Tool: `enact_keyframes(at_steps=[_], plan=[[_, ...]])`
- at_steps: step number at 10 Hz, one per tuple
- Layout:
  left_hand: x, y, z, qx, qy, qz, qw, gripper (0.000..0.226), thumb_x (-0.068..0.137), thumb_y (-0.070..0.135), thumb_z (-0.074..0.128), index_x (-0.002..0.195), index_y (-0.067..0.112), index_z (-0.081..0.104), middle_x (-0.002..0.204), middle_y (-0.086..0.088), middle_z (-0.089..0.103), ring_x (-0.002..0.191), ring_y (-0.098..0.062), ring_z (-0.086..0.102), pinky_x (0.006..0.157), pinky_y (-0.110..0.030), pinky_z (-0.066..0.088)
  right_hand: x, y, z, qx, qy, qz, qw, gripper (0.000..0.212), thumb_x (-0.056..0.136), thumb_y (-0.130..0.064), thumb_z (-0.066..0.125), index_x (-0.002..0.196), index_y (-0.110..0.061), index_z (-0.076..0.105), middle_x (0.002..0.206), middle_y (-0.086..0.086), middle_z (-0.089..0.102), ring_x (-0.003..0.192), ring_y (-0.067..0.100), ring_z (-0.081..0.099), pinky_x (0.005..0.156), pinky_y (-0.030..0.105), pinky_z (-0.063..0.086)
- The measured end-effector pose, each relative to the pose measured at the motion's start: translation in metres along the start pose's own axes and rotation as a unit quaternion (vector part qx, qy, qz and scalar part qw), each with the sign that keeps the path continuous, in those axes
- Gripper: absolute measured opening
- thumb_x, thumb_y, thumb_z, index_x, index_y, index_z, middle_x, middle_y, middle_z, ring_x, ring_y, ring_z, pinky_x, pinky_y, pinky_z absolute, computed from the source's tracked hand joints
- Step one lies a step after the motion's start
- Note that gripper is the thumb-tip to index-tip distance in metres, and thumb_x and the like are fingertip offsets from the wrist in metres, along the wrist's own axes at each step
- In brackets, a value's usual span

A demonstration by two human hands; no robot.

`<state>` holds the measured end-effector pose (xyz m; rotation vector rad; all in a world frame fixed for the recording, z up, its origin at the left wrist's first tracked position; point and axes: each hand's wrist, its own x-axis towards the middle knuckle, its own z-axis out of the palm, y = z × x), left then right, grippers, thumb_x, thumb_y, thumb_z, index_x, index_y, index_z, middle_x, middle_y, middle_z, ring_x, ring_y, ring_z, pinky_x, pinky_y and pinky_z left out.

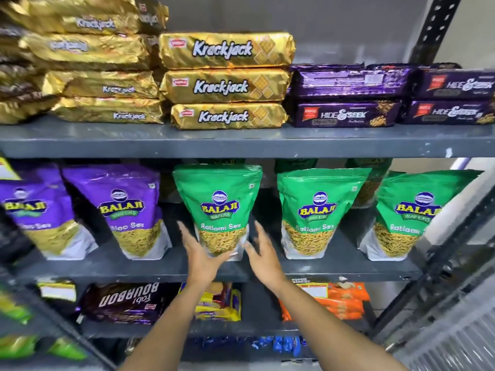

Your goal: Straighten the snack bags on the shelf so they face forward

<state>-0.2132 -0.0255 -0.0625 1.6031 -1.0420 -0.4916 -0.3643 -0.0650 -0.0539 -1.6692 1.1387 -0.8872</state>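
I judged the middle green bag [218, 210] light and soft, a glossy stand-up pouch that would slide or crumple under a pinch, so the lower sides near its gusset looked the safest hold. My left hand [199, 253] lay open-fingered against its lower left edge; my right hand [261, 251] hovered spread just beside its lower right edge, and whether it touched I could not tell. The bag stood upright on the middle shelf [160, 266], its front facing me, between a purple bag [128, 210] to the left and another green bag [316, 212] to the right. It showed a clear window of yellow sev.
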Motion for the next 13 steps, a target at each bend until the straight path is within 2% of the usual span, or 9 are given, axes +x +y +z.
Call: enact_keyframes(at_steps=[1, 2, 5, 7, 9, 10, 11, 12, 13], plan=[[0.015, -0.004, -0.002, -0.018, -0.081, 0.024, 0.996, 0.142, 0.057, 0.018, 0.091, 0.15, 0.031, -0.016, 0.161, -0.003, 0.016, 0.147, -0.015, 0.023, 0.119, -0.043, 0.027, 0.009, -0.002, 0.012, 0.038, -0.003, 0.014, 0.999, 0.059, 0.092, -0.029, 0.047, 0.146, -0.038, 0.025, 0.151, -0.008, 0.038, 0.136, 0.009, 0.04, 0.114, 0.041, 0.034], [0.022, -0.001, -0.005, 0.025, -0.078, 0.024, 0.996, 0.131, 0.066, 0.005, 0.085, 0.153, 0.024, -0.011, 0.157, -0.007, 0.025, 0.143, -0.02, 0.03, 0.112, -0.032, 0.03, 0.012, 0.003, 0.017, 0.051, -0.005, 0.021, 0.998, 0.063, 0.087, -0.028, 0.044, 0.144, -0.045, 0.022, 0.151, -0.01, 0.037, 0.137, 0.011, 0.04, 0.113, 0.044, 0.036], [0.024, -0.009, -0.015, 0.041, -0.081, 0.014, 0.996, 0.128, 0.069, 0.006, 0.083, 0.152, 0.029, -0.012, 0.155, -0.008, 0.026, 0.142, -0.023, 0.031, 0.106, -0.028, 0.031, 0.011, 0.002, 0.029, 0.056, 0.013, 0.039, 0.998, 0.065, 0.087, -0.007, 0.041, 0.144, -0.037, 0.03, 0.15, -0.004, 0.039, 0.138, 0.016, 0.039, 0.114, 0.046, 0.035], [0.019, -0.008, -0.016, 0.043, -0.075, 0.022, 0.996, 0.129, 0.068, 0.005, 0.083, 0.152, 0.03, -0.013, 0.155, -0.007, 0.03, 0.141, -0.023, 0.034, 0.107, -0.032, 0.034, 0.003, -0.013, 0.027, 0.068, 0.054, 0.055, 0.995, 0.057, 0.092, 0.004, 0.038, 0.143, -0.022, 0.038, 0.146, 0.001, 0.044, 0.135, 0.016, 0.041, 0.113, 0.03, 0.034], [0.01, -0.001, -0.012, 0.049, -0.062, 0.004, 0.997, 0.128, 0.068, 0.004, 0.082, 0.152, 0.032, -0.011, 0.155, -0.008, 0.031, 0.14, -0.025, 0.035, 0.109, -0.039, 0.035, -0.007, -0.02, 0.025, 0.075, 0.068, 0.063, 0.993, 0.054, 0.094, 0.002, 0.038, 0.144, -0.02, 0.037, 0.148, 0.002, 0.042, 0.137, 0.016, 0.038, 0.105, 0.02, 0.031], [0.006, -0.001, -0.011, 0.058, -0.063, 0.01, 0.996, 0.129, 0.068, 0.006, 0.082, 0.151, 0.033, -0.013, 0.157, -0.007, 0.026, 0.143, -0.026, 0.031, 0.112, -0.041, 0.032, -0.012, -0.02, 0.023, 0.059, 0.054, 0.05, 0.996, 0.059, 0.093, 0.003, 0.039, 0.146, -0.021, 0.031, 0.15, 0.002, 0.039, 0.139, 0.016, 0.036, 0.104, 0.018, 0.03], [0.005, -0.003, -0.01, 0.086, -0.05, 0.005, 0.995, 0.134, 0.066, 0.018, 0.086, 0.151, 0.03, -0.017, 0.164, -0.006, 0.001, 0.151, -0.026, 0.007, 0.121, -0.05, 0.017, -0.016, -0.018, 0.019, 0.022, 0.007, 0.038, 0.999, 0.069, 0.093, -0.002, 0.039, 0.151, -0.028, 0.013, 0.157, -0.002, 0.026, 0.143, 0.015, 0.028, 0.114, 0.028, 0.028], [-0.007, -0.003, -0.01, 0.132, -0.019, 0.004, 0.991, 0.13, 0.069, 0.032, 0.084, 0.152, 0.018, -0.016, 0.162, -0.009, -0.017, 0.15, -0.026, -0.012, 0.12, -0.045, 0.005, -0.022, -0.014, 0.014, 0.013, 0.012, 0.024, 1.0, 0.069, 0.094, -0.005, 0.039, 0.15, -0.031, 0.009, 0.159, -0.004, 0.021, 0.145, 0.016, 0.025, 0.118, 0.039, 0.026], [-0.027, 0.004, -0.014, 0.162, 0.046, 0.091, 0.981, 0.11, 0.079, 0.033, 0.075, 0.154, 0.015, -0.004, 0.163, -0.007, -0.012, 0.151, -0.025, -0.009, 0.122, -0.048, 0.012, -0.031, -0.017, -0.004, -0.051, 0.092, -0.057, 0.993, 0.054, 0.094, -0.009, 0.042, 0.145, -0.025, 0.032, 0.151, -0.004, 0.038, 0.138, 0.013, 0.036, 0.115, 0.039, 0.031]])
